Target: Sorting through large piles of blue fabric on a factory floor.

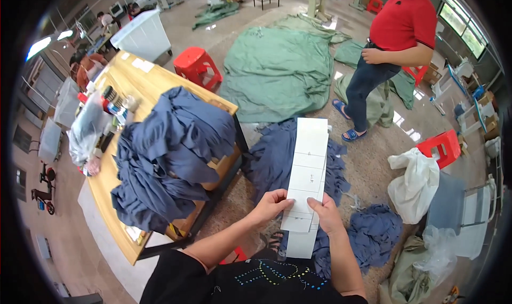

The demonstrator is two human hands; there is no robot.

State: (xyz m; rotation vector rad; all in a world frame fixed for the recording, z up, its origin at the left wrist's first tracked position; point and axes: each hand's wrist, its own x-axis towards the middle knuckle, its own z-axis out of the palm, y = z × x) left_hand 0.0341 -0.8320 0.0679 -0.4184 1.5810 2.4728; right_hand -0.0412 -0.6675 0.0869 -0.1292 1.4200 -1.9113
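Observation:
Both my hands hold a stack of long white paper strips point(308, 168), marked off by thin cross lines with small handwriting. My left hand point(269, 205) pinches its left edge, thumb on top. On the right edge my right hand point(326, 213) grips it the same way, thumb pressed on the paper. The strips lie slightly out of line, and one sticks out below toward my body. Beneath them a heap of blue-grey fabric point(266, 154) spreads over the floor. More of this fabric point(176, 149) is piled on the wooden table to my left.
The wooden table point(200, 93) carries bottles and a plastic bag point(88, 128). Ahead lies a large green cloth pile point(277, 72), beside a red stool point(197, 66). A person in a red shirt point(402, 21) stands ahead right. Near my right are a white sack point(413, 186) and another blue-grey heap point(375, 234).

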